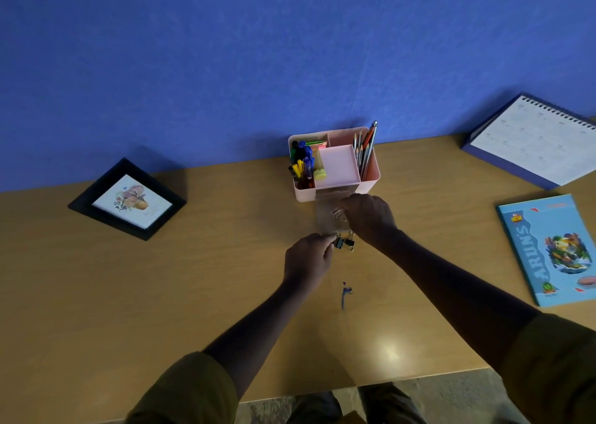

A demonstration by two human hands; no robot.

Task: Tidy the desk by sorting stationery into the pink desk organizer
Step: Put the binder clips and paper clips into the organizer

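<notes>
Head view, one frame.

Pink desk organizer [335,194] stands at the far edge of the desk [193,278], against the blue wall. Upper compartments are filled: pens and markers [301,165] on the left, pencils [364,152] on the right. A clear drawer [322,220] projects from the organizer's front toward the person. Its long axis runs near-to-far, roughly in line with the body. Paper clips [338,214] are seen through it, about midway along.

Left hand [309,256]: closed in a pinch on a black binder clip [344,243]. The clip is held just right of the fingertips, at the near end of the drawer. Whether it is above the drawer's lip or just short of it cannot be told, as the clear wall is hard to read there.

Right hand [367,220]: knuckles up, fingers curled down over the drawer's right side, tips beside the paper clips. Whether anything is gripped, or the drawer merely steadied, cannot be told.

Relation governing the next move: the clip lies nearer the left hand, and the drawer opening lies directly beyond it, away from the person. Judged requirement: a short carry forward along the drawer's axis, then release. The right hand occupies the far half, so the near half is the likelier drop zone.

Step judged late in the task, since no loose stationery is seen elsewhere on the desk.
</notes>
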